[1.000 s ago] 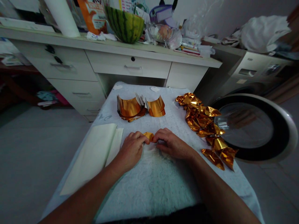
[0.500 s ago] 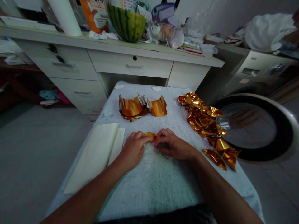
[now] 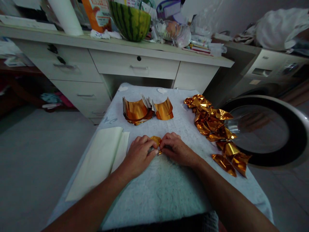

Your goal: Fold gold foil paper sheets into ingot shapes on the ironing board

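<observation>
Between my two hands, low over the cloth-covered table [image 3: 166, 190], is a small piece of gold foil paper [image 3: 156, 140], mostly hidden by my fingers. My left hand [image 3: 141, 152] grips its left side, thumb and fingers closed. On its right side my right hand [image 3: 175, 147] pinches the end with bent fingers. Just beyond lie curved sheets of gold foil paper in two stacks, a larger left stack [image 3: 135, 111] and a smaller right stack [image 3: 164, 110]. To the right, a row of folded gold foil pieces [image 3: 209, 124] runs along the table edge.
Folded pale paper sheets [image 3: 96, 161] lie on the table's left. Behind stands a white desk [image 3: 135, 69] bearing a half watermelon [image 3: 131, 24], an orange packet [image 3: 98, 14] and plastic bags. A washing machine's open round door [image 3: 263, 127] is beside the table's right edge.
My left thumb has shifted down and toward me along the foil piece, and the fingers of both hands have moved slightly around it. The stacks and folded pieces stay in place.
</observation>
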A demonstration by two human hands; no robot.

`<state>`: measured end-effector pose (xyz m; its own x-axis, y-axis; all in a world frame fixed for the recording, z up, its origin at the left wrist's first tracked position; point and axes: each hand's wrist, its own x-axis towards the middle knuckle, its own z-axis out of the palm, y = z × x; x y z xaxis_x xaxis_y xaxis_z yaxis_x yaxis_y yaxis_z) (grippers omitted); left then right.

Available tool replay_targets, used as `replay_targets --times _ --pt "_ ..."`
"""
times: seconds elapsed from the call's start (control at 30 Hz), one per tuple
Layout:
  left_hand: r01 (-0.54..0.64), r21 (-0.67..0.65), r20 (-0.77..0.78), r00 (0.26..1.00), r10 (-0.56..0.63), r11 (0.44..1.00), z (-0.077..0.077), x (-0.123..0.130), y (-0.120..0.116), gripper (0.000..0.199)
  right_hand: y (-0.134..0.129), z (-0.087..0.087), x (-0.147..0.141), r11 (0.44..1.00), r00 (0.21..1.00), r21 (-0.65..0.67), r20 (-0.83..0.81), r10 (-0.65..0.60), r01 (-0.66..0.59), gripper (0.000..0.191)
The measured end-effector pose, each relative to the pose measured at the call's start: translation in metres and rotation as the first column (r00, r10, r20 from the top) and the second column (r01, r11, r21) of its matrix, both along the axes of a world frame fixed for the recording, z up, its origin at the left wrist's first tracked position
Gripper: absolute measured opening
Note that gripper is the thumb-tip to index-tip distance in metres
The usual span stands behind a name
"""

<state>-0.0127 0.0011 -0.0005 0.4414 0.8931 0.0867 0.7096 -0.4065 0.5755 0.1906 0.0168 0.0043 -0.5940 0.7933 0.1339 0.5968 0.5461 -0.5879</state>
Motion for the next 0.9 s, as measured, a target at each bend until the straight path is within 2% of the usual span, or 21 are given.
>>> replay_targets --times 0.23,0.47,0.67,0.9 --pt "-0.070 -0.006 -0.006 0.998 0.070 0.998 0.000 0.004 -0.003 0.014 -0.003 -0.003 -0.005 0.997 0.997 0.013 0.004 -0.074 0.074 0.005" --pt "-0.117 0.049 -0.015 0.993 0.118 0.992 -0.002 0.010 -0.005 0.008 -0.002 -0.005 -0.004 0.997 0.997 0.030 -0.027 -0.077 0.077 0.010" --pt "-0.120 0.050 -0.011 0.993 0.121 0.992 -0.003 0.010 -0.005 0.010 -0.003 -0.003 -0.005 0.995 0.995 0.015 -0.032 -0.097 0.098 0.015" --pt "-0.072 0.022 0.012 0.997 0.072 0.997 -0.002 0.010 -0.004 0.015 -0.003 -0.003 -0.005 0.994 0.994 0.015 -0.004 -0.105 0.105 0.010"
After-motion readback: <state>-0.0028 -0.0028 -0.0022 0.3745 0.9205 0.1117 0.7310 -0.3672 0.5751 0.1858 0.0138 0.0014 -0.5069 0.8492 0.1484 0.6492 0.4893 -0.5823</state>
